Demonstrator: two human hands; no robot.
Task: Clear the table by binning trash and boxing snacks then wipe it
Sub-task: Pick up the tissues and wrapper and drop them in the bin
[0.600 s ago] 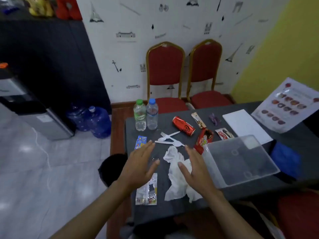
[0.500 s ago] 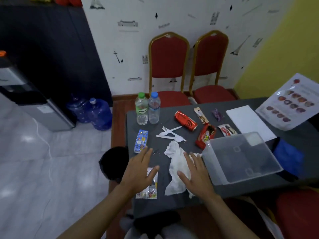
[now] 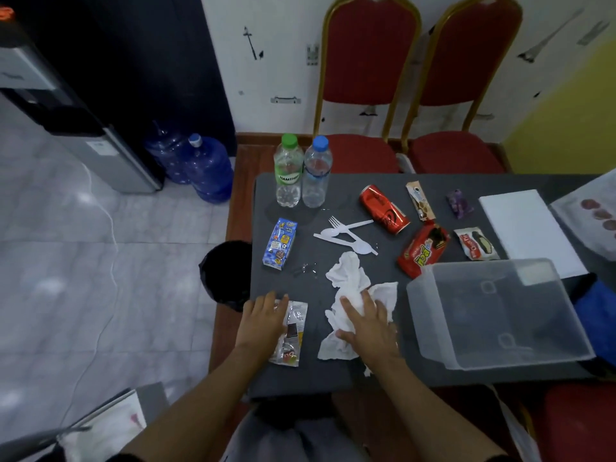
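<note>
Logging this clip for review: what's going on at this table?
A person's right hand lies flat on a crumpled white tissue, and the left hand rests on a clear plastic snack wrapper near the left edge of the dark grey table. The clear plastic box looks empty. The crushed red can and white plastic cutlery lie untouched; a black bin stands beside the table.

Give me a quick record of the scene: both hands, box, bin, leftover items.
left hand: rests flat on clear snack packet
right hand: presses flat on crumpled white tissue
box: clear plastic, right of the tissue, nothing seen inside
bin: black, on floor left of the table
unsorted: red can, two bottles, white cutlery
</note>
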